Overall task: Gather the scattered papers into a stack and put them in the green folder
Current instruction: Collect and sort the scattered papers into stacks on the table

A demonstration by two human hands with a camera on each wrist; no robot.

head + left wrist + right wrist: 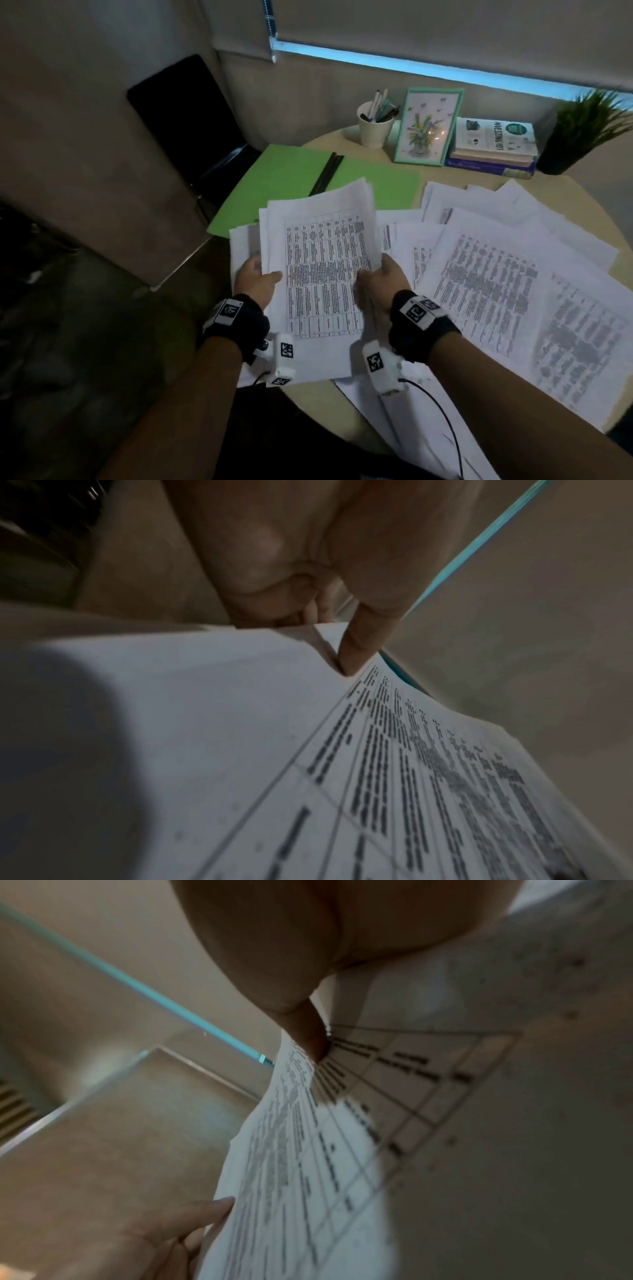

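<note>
A loose stack of printed papers [322,260] is lifted above the table's left part, sheets uneven at the far end. My left hand [257,279] pinches its left edge, thumb on the top sheet. My right hand [380,279] grips the right edge the same way. The left wrist view shows the thumb [359,647] pressing on the papers [240,723]; the right wrist view shows the thumb [308,1037] on the printed sheet [308,1150]. The green folder [291,178] lies open behind the stack. Several more papers [507,284] are spread over the right of the table.
Along the round table's [308,394] back edge stand a white cup of pens [375,126], a framed flower picture [428,126], a pile of books [493,147] and a potted plant [589,130]. A black chair [185,120] stands at the left.
</note>
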